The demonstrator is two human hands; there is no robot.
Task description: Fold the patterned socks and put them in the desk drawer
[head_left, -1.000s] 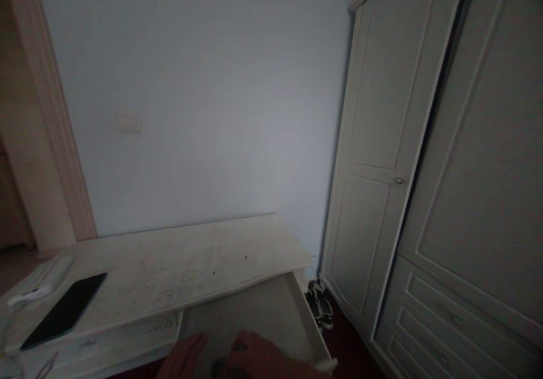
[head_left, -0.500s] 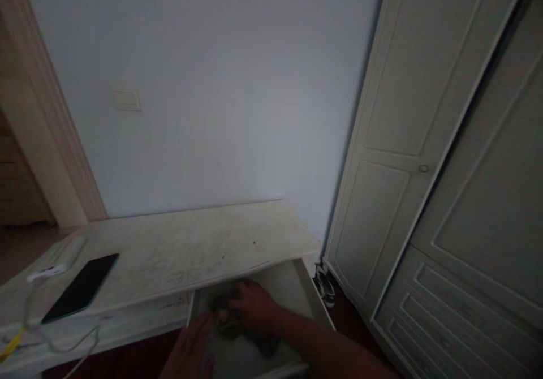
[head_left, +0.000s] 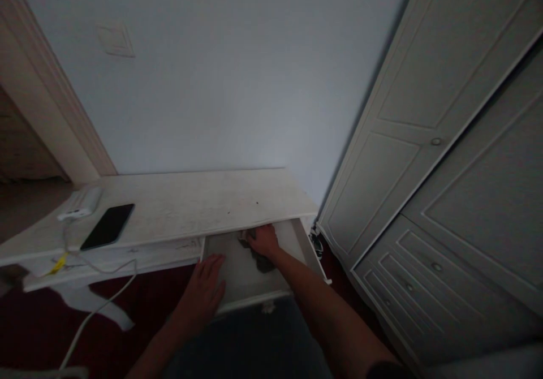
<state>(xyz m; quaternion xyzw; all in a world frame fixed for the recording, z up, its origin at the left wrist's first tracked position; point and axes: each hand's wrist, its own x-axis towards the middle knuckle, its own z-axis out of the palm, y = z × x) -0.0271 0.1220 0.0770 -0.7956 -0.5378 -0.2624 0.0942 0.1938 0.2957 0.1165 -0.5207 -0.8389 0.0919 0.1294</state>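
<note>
White wooden drawer [head_left: 240,277], pulled out, contains a crumpled, dark grey-green cloth [head_left: 263,263]; the right hand [head_left: 263,240] has its grip clamped on it, the forearm hiding part of the interior. Fingers apart, the left hand [head_left: 206,283] is at the drawer's left side. A flat black rectangular device [head_left: 109,226] lies on the whitish tabletop [head_left: 190,195].

Cloth [head_left: 263,262]'s a murky grey-green, drawer [head_left: 237,280]'s pale grey inside. White surface [head_left: 195,198] has faint greyish smudges — kinda mottled tbh — and the phone [head_left: 109,225]'s black. Yellow tag [head_left: 59,264], whitish cable [head_left: 98,308], dark red floor [head_left: 163,294], plain bluish-grey wall [head_left: 237,85].
</note>
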